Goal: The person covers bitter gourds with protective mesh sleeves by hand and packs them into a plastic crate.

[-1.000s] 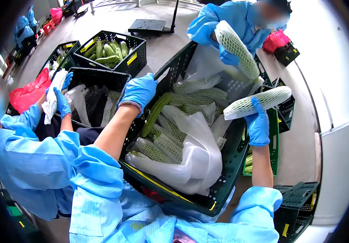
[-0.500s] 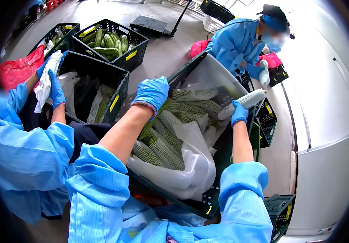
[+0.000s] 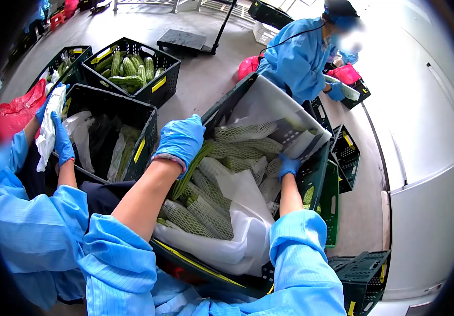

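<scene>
A dark green crate [image 3: 319, 179] lined with white plastic sheet [image 3: 248, 237] tilts in front of me. Inside lie several long green gourds in white foam nets [image 3: 208, 210]. My left hand [image 3: 179, 139], in a blue glove, is closed in a fist at the crate's left side. Its fingertips are turned away, so what it grips is hidden; a long ridged green vegetable [image 3: 192, 169] lies just below. My right hand [image 3: 289, 166], also gloved, reaches into the crate's right side, closed on a pale foam-netted gourd [image 3: 302, 142] whose lower part is hidden.
On the left, a co-worker's gloved hands [image 3: 53, 129] hold a white wrapped item above another crate [image 3: 150, 134] with bags inside. Behind it stands a crate of unwrapped green gourds [image 3: 132, 71]. A platform scale [image 3: 182, 39] and another co-worker [image 3: 298, 58] are farther back. More crates [image 3: 361, 274] stand right.
My right hand has lowered the foam-netted gourd from above the crate's right rim into the crate. My left hand stays closed at the left side. The view has shifted slightly.
</scene>
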Tool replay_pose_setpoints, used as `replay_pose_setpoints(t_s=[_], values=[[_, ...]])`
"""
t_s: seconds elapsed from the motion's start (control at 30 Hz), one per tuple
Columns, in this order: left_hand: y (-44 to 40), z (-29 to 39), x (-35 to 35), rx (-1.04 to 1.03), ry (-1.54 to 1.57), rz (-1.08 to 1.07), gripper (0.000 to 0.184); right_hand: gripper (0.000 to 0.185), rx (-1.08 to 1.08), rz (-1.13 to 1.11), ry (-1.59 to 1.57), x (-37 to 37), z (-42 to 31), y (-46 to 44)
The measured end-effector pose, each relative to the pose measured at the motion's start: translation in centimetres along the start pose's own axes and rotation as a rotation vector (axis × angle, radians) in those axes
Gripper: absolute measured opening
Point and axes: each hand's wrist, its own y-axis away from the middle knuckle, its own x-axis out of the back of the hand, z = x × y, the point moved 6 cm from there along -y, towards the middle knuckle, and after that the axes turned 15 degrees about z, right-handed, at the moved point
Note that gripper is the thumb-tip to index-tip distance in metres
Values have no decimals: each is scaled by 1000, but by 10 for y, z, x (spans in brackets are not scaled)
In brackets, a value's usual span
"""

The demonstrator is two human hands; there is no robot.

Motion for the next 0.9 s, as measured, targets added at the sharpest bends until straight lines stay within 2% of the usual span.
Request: replay_pose_setpoints(t_s=[0.07, 0.2, 0.3, 0.37, 0.47, 0.53, 0.63, 0.67, 0.73, 0.77, 0.83, 0.87, 0.9], values=[[3, 1, 4, -55, 36, 107, 17, 76, 59, 51, 133, -11, 19, -16], [3, 0, 0, -115, 21, 141, 16, 71, -213, -211, 136, -22, 42, -25], [0, -3, -4, -56, 22, 88, 20, 65, -55, -511, 373, -39, 56, -48], [-1, -3, -2, -45, 30, 80, 21, 62, -38, -698, 742, -17, 12, -25], [0, -3, -2, -49, 44, 66, 23, 58, -184, -881, 1077, 21, -73, 13], [-1, -3, -4, -38, 65, 64, 23, 64, 180, -963, 1110, 14, -105, 26], [-2, -4, -5, -19, 84, 65, 23, 76, 817, -1110, 1189, 19, -144, 106], [-2, -4, -4, -21, 90, 69, 24, 80, 909, -1153, 1159, 32, -154, 140], [-2, -6, -8, -12, 99, 78, 24, 91, 889, -1282, 1079, 72, -170, 209], [-3, -6, -9, -21, 93, 83, 24, 94, 777, -1355, 1019, 86, -163, 230], [-3, -5, -8, -26, 92, 69, 23, 93, 404, -1547, 815, 123, -182, 278], [-3, -6, -7, -17, 95, 72, 23, 88, 476, -1624, 818, 135, -174, 296], [-3, -5, -7, -9, 99, 73, 23, 72, 279, -1730, 725, 165, -200, 316]])
